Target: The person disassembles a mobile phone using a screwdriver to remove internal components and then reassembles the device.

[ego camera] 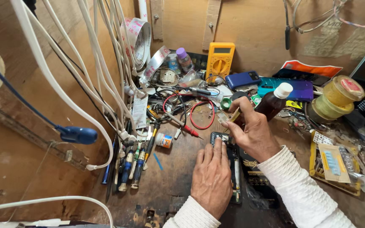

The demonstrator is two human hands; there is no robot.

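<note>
An opened phone with its back off lies flat on the dark wooden bench. My left hand rests palm down on its left side, a fingertip pressing near the top edge. Just above and to the right, my right hand is closed around a thin yellowish tool, whose tip points up and left. A brown bottle with a white cap stands right behind the right hand.
Screwdrivers lie in a row at left, below hanging white cables. A yellow multimeter, red probe leads, phones, a solder spool and a yellow parts tray crowd the back and right.
</note>
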